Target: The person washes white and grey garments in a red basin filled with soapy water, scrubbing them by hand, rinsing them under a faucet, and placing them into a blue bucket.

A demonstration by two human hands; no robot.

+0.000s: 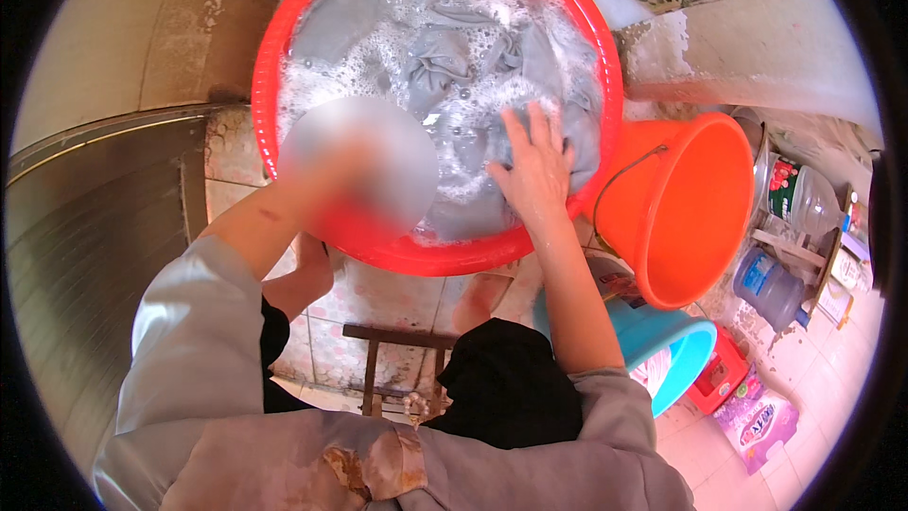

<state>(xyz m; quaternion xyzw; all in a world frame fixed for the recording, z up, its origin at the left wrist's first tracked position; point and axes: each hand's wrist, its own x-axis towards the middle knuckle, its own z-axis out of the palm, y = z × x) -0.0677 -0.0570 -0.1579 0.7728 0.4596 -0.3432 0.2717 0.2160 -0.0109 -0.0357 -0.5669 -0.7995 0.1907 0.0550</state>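
Before me stands a large red plastic basin (397, 255) filled with foamy water and soaked grey cloth (440, 60). My right hand (537, 163) lies at the basin's lower right part, its fingers spread over the wet cloth, fingertips touching suds. At the basin's lower left, my left hand (355, 163) is covered by a round blur, so its fingers and anything in them cannot be made out. Folds of the cloth rise above the water in the middle and at the upper left.
An orange bucket (656, 206) with a wire handle stands right of the basin. Below it is a turquoise tub (684, 341) holding cloth. Plastic bottles (770, 284), a red container (723, 372) and a purple packet (759, 422) are at the right. A wooden stool (397, 337) is beneath me.
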